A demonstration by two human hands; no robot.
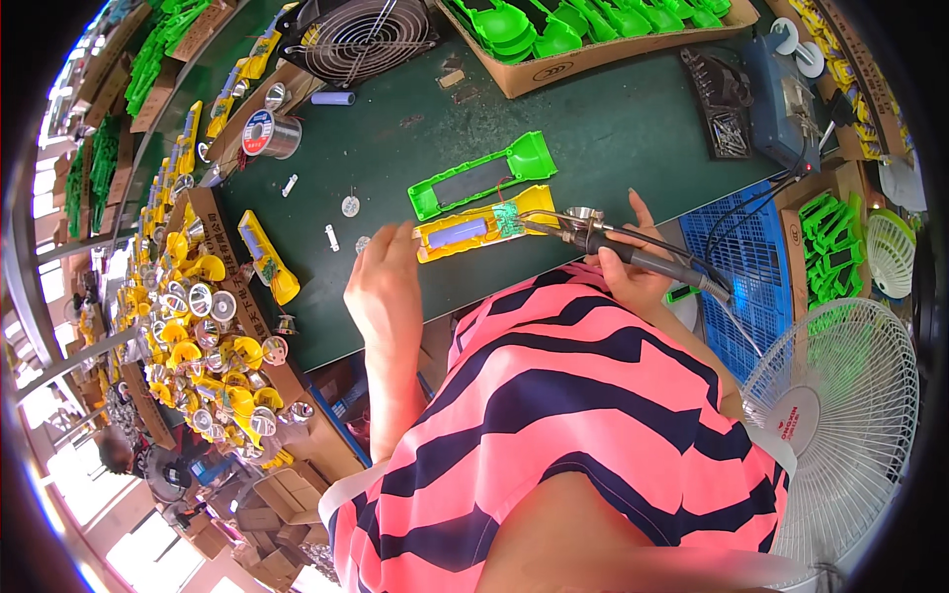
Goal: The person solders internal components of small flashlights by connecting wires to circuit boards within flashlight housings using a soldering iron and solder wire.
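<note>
Yellow casing [490,238]: on the near part of the green tabletop [603,128], in front of the person, between the two hands, open side up, with a blue battery [457,233] and a small green circuit board [508,219] in it

Long axis: roughly left to right, the right end tipped a little away from the body; the battery lies along the same line

Right hand [633,287]: fingers closed around the dark handle of a soldering iron [657,263], its metal front pointing left

Key relation: the board lies left of the right-hand grip, slightly farther from the body; the iron's front end is at the board's right side, though whether it touches I cannot tell

Left hand [381,287]: nearer to the casing than the right, fingertips bunched at its left end; whether they pinch it or only rest beside it I cannot tell

Green shell [484,178]: just beyond the casing, nearly parallel

Silver cup [583,211]: near the casing's right end, beside the iron

Solder reel [270,135]: round label in red, white and blue, print too small to read

Left carton [222,237]: row of dark printed characters along its side

Far carton [593,67]: dark oval mark on its front wall

White fan [794,418]: red emblem and lettering on its hub
</note>
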